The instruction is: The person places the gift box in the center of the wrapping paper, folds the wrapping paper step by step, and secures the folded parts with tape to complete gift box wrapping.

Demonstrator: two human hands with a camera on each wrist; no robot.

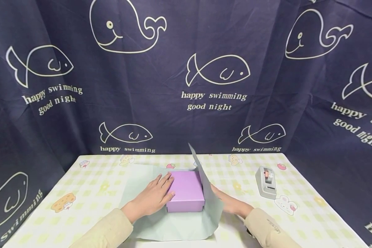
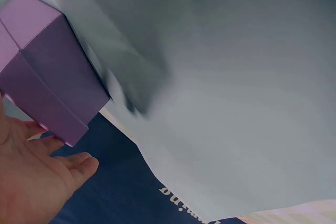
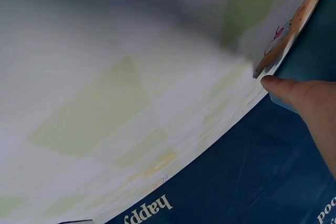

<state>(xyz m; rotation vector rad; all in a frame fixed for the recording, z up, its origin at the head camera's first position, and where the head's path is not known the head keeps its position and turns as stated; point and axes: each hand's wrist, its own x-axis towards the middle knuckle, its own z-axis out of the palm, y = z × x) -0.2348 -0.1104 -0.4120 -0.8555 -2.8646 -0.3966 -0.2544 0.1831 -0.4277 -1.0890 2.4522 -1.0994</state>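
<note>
A purple lidded box (image 1: 186,188) sits on a sheet of pale grey-green wrapping paper (image 1: 173,225). My left hand (image 1: 152,198) rests against the box's left side, its fingertips at the lid's edge. In the left wrist view the fingers of this hand (image 2: 39,174) lie along the box (image 2: 58,72), extended. The paper's right part stands raised beside the box. Behind that raised flap my right hand (image 1: 227,201) presses against its outer side, with the fingertips hidden by the paper. A digit of the right hand (image 3: 310,103) shows extended in the right wrist view.
A grey tape dispenser (image 1: 266,182) with a small roll stands at the right of the table. The tablecloth (image 1: 93,193) has a green check with cartoon prints. A dark blue curtain (image 1: 167,110) with fish and whale drawings hangs behind and at both sides.
</note>
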